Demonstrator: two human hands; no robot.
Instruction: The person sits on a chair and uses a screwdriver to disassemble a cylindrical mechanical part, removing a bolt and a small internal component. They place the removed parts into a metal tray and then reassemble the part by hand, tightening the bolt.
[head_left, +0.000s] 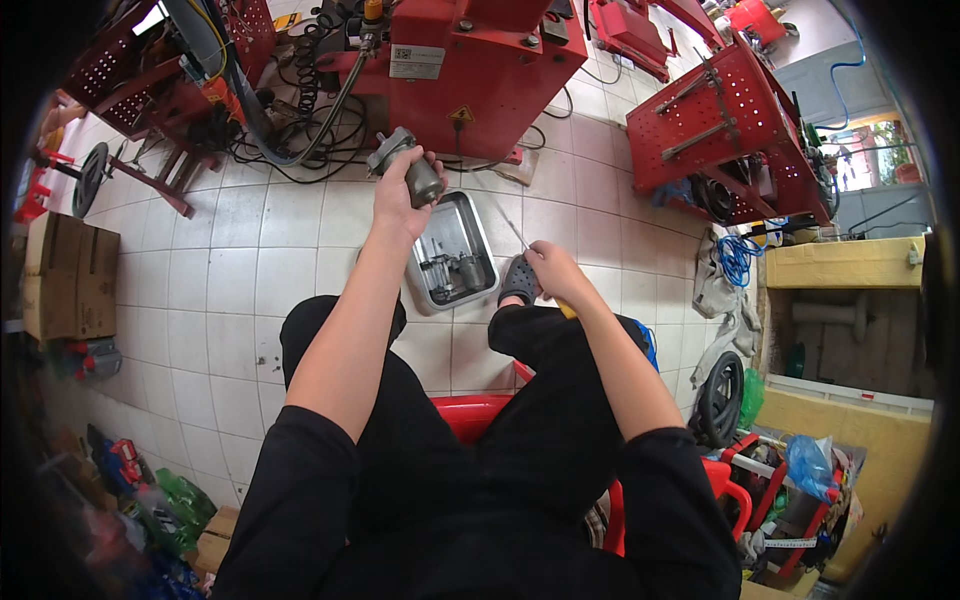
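My left hand [400, 188] is raised and closed round a grey metal cylindrical part [425, 180] with a cast housing at its upper end. Below it, a shallow metal tray [485, 245] on the tiled floor holds several loose metal parts [450, 270]. My right hand [548, 268] grips a screwdriver [515, 228], its thin shaft pointing up-left beside the tray and some yellow handle showing past the hand. My foot in a grey clog [515, 282] is just right of the tray, below that hand.
Red machinery [480, 80] with cables and hoses stands ahead. A red perforated stand [715, 115] is at right, cardboard boxes [65, 275] at left. I sit on a red chair [460, 420]. A tyre [720, 395] and bags lie lower right. Someone's arm [55, 118] shows at the far-left edge.
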